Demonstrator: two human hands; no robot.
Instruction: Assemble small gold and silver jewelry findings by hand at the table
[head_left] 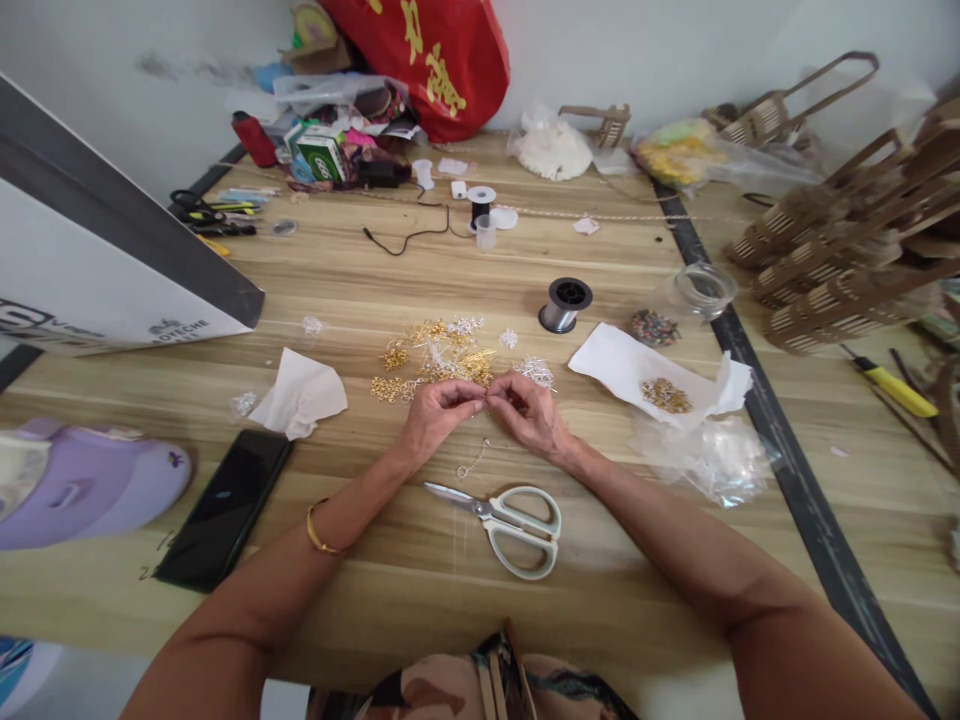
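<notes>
My left hand point(442, 415) and my right hand point(529, 415) meet over the middle of the table, fingertips pinched together. Something small and reddish sits between them, too tiny to make out. Just beyond the fingers lies a spread of gold and silver jewelry findings point(431, 350), with silver pins point(535, 374) by my right hand. A short thin chain point(474, 458) rests on the wood below my hands. Closer to me, white-handled scissors point(517, 525) lie with their blades pointing left. Fine clear thread seems to run down beside the blades.
A wire spool point(559, 315) stands beyond my right hand. To the right are white paper point(607, 365) holding gold pieces, plastic bags point(720, 460) and a tipped jar point(686, 300) of beads. A black phone point(225, 510), crumpled paper point(300, 393) and a large box point(112, 260) occupy the left.
</notes>
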